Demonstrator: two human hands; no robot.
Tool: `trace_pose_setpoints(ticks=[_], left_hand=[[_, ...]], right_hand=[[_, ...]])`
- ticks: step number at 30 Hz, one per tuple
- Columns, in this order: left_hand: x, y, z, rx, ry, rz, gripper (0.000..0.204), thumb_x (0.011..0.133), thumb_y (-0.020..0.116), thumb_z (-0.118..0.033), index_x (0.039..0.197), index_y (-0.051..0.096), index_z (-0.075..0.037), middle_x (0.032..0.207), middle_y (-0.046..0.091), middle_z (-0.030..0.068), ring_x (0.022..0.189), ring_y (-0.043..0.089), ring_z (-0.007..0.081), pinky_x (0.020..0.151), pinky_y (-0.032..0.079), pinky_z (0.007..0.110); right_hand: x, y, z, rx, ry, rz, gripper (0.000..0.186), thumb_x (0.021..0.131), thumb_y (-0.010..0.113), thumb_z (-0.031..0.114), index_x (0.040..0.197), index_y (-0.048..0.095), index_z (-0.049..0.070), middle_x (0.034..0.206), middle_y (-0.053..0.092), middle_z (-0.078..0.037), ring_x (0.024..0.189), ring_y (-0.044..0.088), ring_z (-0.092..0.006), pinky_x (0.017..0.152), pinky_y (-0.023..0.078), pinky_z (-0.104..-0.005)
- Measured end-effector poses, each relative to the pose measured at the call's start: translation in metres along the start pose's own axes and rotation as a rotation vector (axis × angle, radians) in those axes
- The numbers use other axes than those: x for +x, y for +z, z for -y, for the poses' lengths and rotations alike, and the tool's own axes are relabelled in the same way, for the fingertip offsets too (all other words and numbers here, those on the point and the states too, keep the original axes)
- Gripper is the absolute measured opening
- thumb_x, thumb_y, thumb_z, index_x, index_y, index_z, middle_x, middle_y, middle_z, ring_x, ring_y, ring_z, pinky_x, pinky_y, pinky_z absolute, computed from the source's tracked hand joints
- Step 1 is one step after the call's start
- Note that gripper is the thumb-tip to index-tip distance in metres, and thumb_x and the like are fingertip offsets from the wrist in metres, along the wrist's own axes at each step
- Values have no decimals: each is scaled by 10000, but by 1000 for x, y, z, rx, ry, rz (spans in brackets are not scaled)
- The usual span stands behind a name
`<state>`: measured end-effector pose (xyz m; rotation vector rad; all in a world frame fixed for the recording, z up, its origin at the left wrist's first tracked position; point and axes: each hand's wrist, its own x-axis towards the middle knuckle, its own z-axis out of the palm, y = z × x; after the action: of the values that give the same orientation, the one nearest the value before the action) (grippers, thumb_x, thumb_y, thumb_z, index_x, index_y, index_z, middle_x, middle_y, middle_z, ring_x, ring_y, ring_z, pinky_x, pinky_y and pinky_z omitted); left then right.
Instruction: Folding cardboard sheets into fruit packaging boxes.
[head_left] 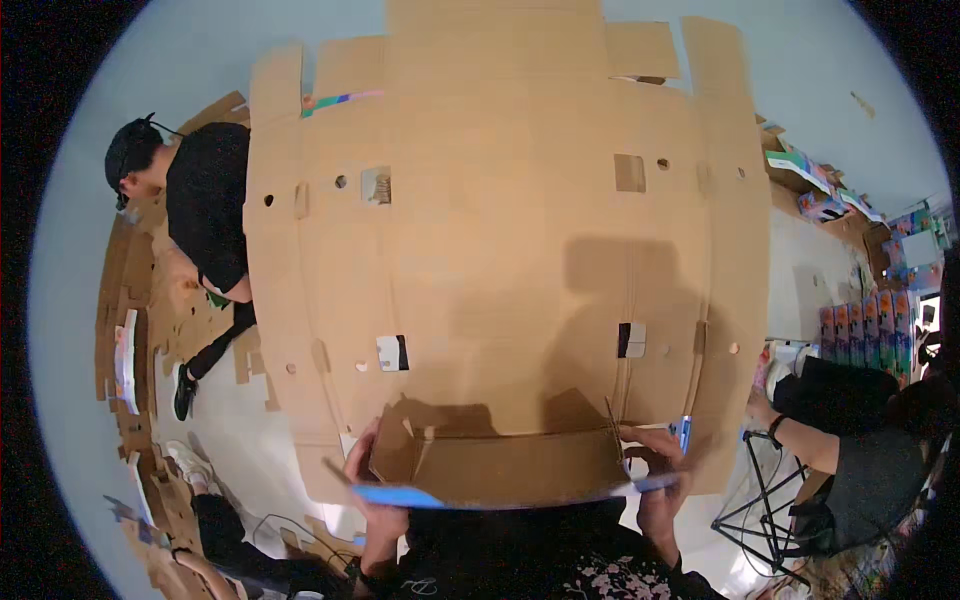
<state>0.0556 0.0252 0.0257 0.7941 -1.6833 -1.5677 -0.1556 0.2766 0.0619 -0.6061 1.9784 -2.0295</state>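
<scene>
A big flat cardboard sheet (pixel 500 200), with creases, round holes and rectangular cut-outs, spreads out in front of me. At its near edge a folded-up cardboard panel (pixel 520 468) stands like a shallow trough, its outer face showing a blue strip. My left hand (pixel 378 490) is closed round the panel's left end, with the fingers behind the corner. At the right end my right hand (pixel 655 475) grips the same panel, its fingers curled in over the corner. A small blue and white thing (pixel 685 432) shows beside my right hand; I cannot make out what it is.
A person in black (pixel 208 200) sits at the left among cardboard pieces (pixel 125 270). Another person (pixel 880 470) is at the right beside a black folding frame (pixel 765 510). Several colourful boxes (pixel 865 328) stand behind. Lower left, another person's leg (pixel 225 530) shows.
</scene>
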Motion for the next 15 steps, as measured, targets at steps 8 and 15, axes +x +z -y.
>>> trace_pose_setpoints(ticks=[8, 15], left_hand=[[30, 1, 29, 434, 551, 406, 606, 960, 674, -225, 1473, 433, -11, 1468, 504, 215, 1350, 463, 401, 1152, 329, 505], [22, -8, 58, 271, 277, 407, 364, 998, 506, 59, 1362, 504, 59, 1332, 555, 231, 1222, 549, 351, 1071, 448, 429]], right_hand=[[4, -34, 5, -239, 22, 66, 600, 893, 702, 450, 1270, 629, -10, 1234, 661, -164, 1144, 613, -287, 954, 523, -417], [24, -117, 3, -719, 77, -341, 476, 992, 584, 190, 1401, 492, -36, 1347, 577, -161, 1215, 551, -236, 1040, 415, -358]])
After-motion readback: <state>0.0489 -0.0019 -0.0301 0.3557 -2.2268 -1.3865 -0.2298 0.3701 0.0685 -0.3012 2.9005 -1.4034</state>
